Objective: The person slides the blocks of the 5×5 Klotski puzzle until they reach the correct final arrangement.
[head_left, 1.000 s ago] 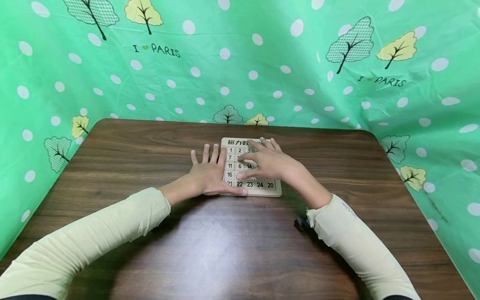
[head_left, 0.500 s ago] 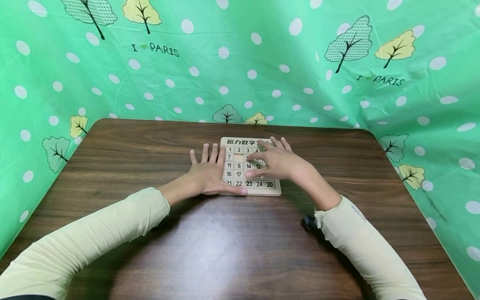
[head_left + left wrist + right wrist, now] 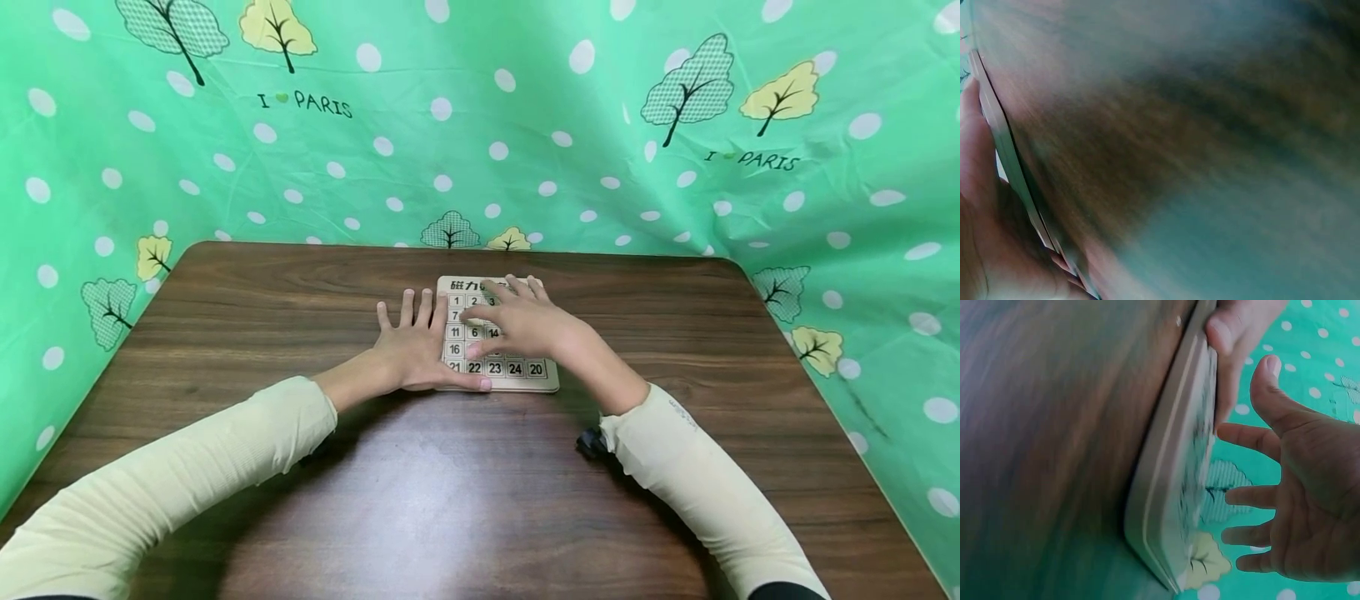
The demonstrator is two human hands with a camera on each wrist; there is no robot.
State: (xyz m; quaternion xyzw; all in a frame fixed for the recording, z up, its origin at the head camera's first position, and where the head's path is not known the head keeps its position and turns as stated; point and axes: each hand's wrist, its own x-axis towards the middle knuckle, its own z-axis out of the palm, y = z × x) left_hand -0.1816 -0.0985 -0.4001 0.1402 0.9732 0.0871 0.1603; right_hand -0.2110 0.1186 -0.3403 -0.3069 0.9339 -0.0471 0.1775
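Observation:
A pale wooden number sliding puzzle (image 3: 517, 386) lies on the table in the head view, with numbered tiles in rows and dark lettering along its top. My left hand (image 3: 414, 352) rests against its left side, fingers spread and straight, thumb laid along the near edge. In the left wrist view that hand (image 3: 982, 231) lies along the puzzle's side edge. My right hand (image 3: 528, 321) reaches over the puzzle from the right, covering many tiles. Its index fingertip (image 3: 467, 314) is at the second row, beside the 7. The right wrist view shows the right hand's fingers (image 3: 1250, 497) extended toward the tile face.
A dark brown wooden table (image 3: 420, 500) spreads around the puzzle. Behind it and at both sides hangs a green polka-dot curtain (image 3: 330, 167) with printed trees. A small black object (image 3: 591, 443) sits under the right wrist. Cream sleeves cover both forearms.
My right hand moves right, baring a gap in the second row beside the 7, then swings back left over that spot. The left hand stays in place on the puzzle.

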